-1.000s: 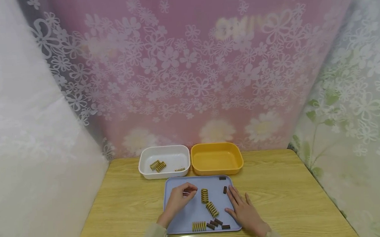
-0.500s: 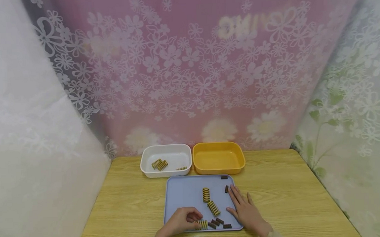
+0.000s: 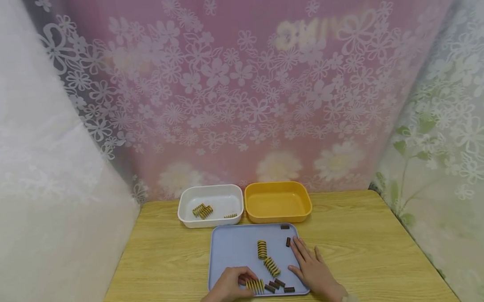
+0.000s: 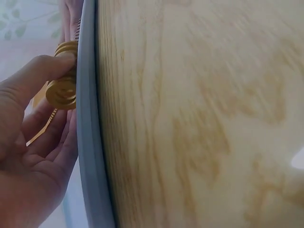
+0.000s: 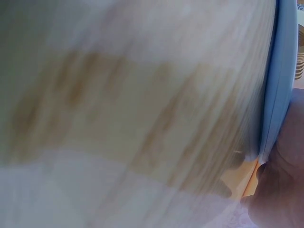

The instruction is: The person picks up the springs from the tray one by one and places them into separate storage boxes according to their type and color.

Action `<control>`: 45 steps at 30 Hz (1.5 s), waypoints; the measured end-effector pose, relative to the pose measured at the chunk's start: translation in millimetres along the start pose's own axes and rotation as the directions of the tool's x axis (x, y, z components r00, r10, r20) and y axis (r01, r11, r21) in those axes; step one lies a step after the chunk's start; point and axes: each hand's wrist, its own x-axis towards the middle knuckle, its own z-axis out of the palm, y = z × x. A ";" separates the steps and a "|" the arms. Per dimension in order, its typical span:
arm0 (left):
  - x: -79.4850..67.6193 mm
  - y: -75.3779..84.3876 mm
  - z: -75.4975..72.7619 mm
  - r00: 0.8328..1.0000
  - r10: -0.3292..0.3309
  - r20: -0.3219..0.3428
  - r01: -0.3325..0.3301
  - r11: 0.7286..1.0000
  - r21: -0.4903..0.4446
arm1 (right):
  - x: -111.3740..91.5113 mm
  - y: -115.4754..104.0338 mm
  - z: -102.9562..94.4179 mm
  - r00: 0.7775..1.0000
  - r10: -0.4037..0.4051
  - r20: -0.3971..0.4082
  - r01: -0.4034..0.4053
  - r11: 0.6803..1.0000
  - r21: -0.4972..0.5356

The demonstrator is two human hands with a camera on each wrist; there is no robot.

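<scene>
At the front edge of the blue tray [image 3: 233,249], my left hand [image 3: 229,284] pinches a yellow coil spring [image 3: 257,287]. The left wrist view shows the thumb pressed on that yellow spring [image 4: 61,95], with the fingers curled on its other side. My right hand [image 3: 313,269] rests with fingers extended over the tray's right rim. Beside its fingertips lies a small dark brown spring [image 3: 288,242]. Two more yellow springs, one lengthwise [image 3: 262,249] and one slanted [image 3: 272,266], lie mid-tray. Several dark brown springs [image 3: 274,284] are grouped right of the pinched one.
Behind the tray stand a white bin [image 3: 210,223] holding a few yellow springs [image 3: 204,211] and a yellow bin [image 3: 278,207] beside it. Another dark spring [image 3: 285,227] lies at the tray's far right corner. A floral curtain [image 3: 244,102] hangs behind the wooden table [image 3: 349,236].
My left hand has come down from the tray's left middle to the front edge and taken hold of the yellow spring there. The right hand has stayed in place.
</scene>
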 end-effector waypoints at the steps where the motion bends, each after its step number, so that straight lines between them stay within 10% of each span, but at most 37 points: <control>1: 0.6 0.3 -0.9 1.000 0.006 -0.021 -0.006 1.000 0.006 | 0.1 -0.1 -0.1 1.000 0.000 0.000 0.000 1.000 0.002; 15: 29.6 25.3 -45.5 0.954 0.091 -0.285 -0.058 0.991 0.121 | -0.1 0.0 -2.5 0.998 -0.016 -0.053 0.017 1.000 0.010; 35: 57.9 41.3 -81.7 0.922 0.168 -0.350 -0.107 0.977 0.187 | 1.4 -0.2 -4.8 1.000 -0.006 -0.025 0.006 1.000 0.006; 45: 82.0 35.1 -122.2 0.850 0.141 -0.508 -0.033 0.976 0.216 | -0.3 -0.4 -1.5 0.999 -0.023 -0.044 0.023 1.000 -0.003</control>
